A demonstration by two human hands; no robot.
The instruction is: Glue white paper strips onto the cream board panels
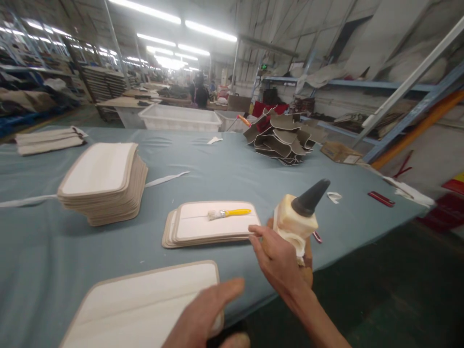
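Left hand, nearest the camera: digits spread wide at the right edge of a near cream panel with tan border; contact cannot be told. Right hand, visible fingers slightly apart, overlaps a yellowed bottle with tilted black cone nozzle at right; grip unclear. Yellow-handled brush lies on the small panel stack, farther left.

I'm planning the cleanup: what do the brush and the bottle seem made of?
Brush: smooth yellow handle, plastic or painted wood; shiny silvery collar, likely metal; pale bristles, fibre unclear.
Bottle: probably plastic, judging by its smooth cream body; dark, smooth nozzle, perhaps plastic or rubber.
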